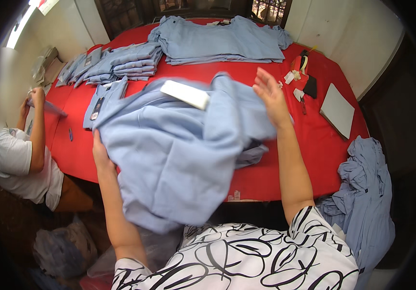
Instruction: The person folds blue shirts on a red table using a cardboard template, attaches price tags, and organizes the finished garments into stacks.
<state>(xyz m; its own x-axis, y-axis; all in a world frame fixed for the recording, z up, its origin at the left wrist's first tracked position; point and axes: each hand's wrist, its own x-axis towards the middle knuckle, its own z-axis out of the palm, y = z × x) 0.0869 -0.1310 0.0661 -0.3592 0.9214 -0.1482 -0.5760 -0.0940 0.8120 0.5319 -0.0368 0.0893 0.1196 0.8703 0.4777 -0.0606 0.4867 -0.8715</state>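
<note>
A light blue shirt (164, 159) hangs in front of me above the near edge of the table, partly smeared by motion. My left hand (102, 152) is closed on its left edge, most of the fingers hidden behind the cloth. My right hand (271, 96) is raised at the shirt's right side, fingers stretched out and apart, gripping nothing. A white rectangular strip (185, 94) lies across the top of the shirt; whether it is attached I cannot tell. Just beyond the left hand lies a folded blue shirt (116, 90) with a dark hang tag (96, 107).
The table has a red cover (304, 159). Stacks of folded shirts (135, 63) and spread shirts (222, 41) lie at the back. On the right are a white board (337, 110) and a heap of blue garments (365, 193). A co-worker (22, 159) handles something at the left.
</note>
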